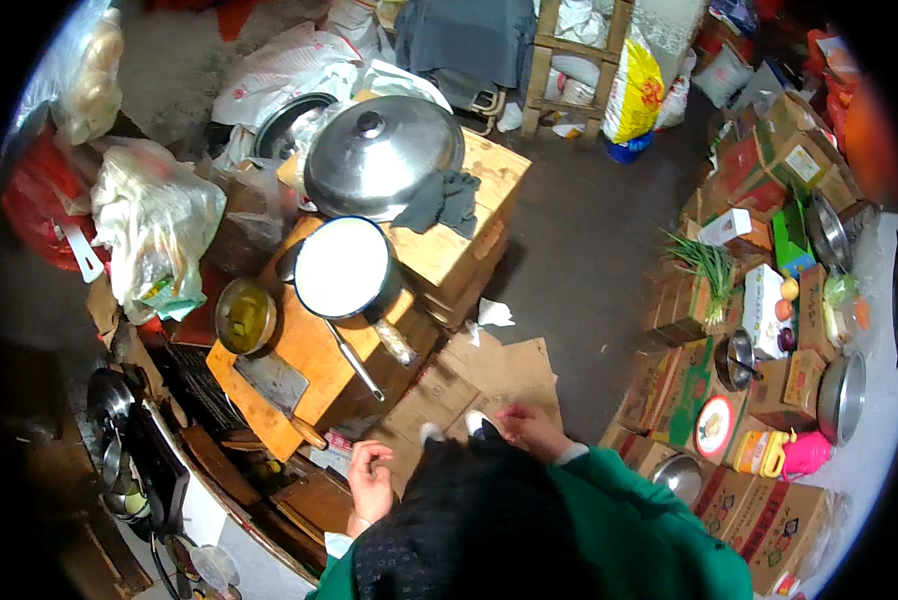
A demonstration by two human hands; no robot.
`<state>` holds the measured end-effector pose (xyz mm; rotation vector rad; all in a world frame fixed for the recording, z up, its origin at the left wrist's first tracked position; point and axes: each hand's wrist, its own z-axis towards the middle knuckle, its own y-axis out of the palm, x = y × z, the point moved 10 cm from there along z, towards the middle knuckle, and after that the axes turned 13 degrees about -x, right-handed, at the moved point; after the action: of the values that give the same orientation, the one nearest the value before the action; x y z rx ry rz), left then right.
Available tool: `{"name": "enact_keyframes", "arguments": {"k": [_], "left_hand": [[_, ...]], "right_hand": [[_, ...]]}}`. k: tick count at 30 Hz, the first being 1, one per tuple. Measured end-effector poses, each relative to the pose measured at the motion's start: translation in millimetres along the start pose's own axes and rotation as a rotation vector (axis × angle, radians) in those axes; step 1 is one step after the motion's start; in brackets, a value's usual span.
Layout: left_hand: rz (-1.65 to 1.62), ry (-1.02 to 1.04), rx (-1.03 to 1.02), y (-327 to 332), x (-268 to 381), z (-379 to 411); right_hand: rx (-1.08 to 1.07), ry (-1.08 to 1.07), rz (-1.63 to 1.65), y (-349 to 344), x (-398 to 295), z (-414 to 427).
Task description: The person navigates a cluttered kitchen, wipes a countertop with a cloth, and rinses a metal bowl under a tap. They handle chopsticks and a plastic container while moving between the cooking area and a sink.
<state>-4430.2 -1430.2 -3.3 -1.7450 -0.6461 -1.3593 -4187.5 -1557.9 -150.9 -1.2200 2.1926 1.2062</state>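
Observation:
My left hand hangs empty with loosely bent fingers, near the front corner of a wooden cutting board. On the other side of my body, my right hand is slightly blurred, its fingers loosely bent and no object visible in them. A cleaver lies on the board, its wooden handle toward my left hand. Behind it stands a metal bowl of yellowish liquid with green pieces. A white-topped, blue-rimmed pan rests farther back, its wrapped handle toward me. A metal utensil handle sticks out from beneath it.
A large domed metal lid and a dark cloth sit on a wooden stand. Flattened cardboard covers the floor at my feet. Cardboard boxes, green onions and metal bowls line the right side.

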Motion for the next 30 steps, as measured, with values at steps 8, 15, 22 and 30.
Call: {"name": "enact_keyframes", "arguments": {"k": [8, 15, 22, 30], "left_hand": [[0.12, 0.01, -0.403, 41.7, 25.6, 68.1], [-0.205, 0.115, -0.632, 66.1, 10.6, 97.8], [-0.121, 0.07, -0.944, 119.4, 23.7, 105.4], [-0.015, 0.174, -0.94, 188.2, 53.0, 121.1]], "right_hand": [[0.307, -0.127, 0.023, -35.5, -18.4, -31.0], [0.427, -0.291, -0.013, -52.4, -17.0, -58.7], [0.574, -0.26, 0.158, -69.4, 36.3, -96.3], [0.556, -0.266, 0.167, -128.2, 27.7, -125.3]]}}
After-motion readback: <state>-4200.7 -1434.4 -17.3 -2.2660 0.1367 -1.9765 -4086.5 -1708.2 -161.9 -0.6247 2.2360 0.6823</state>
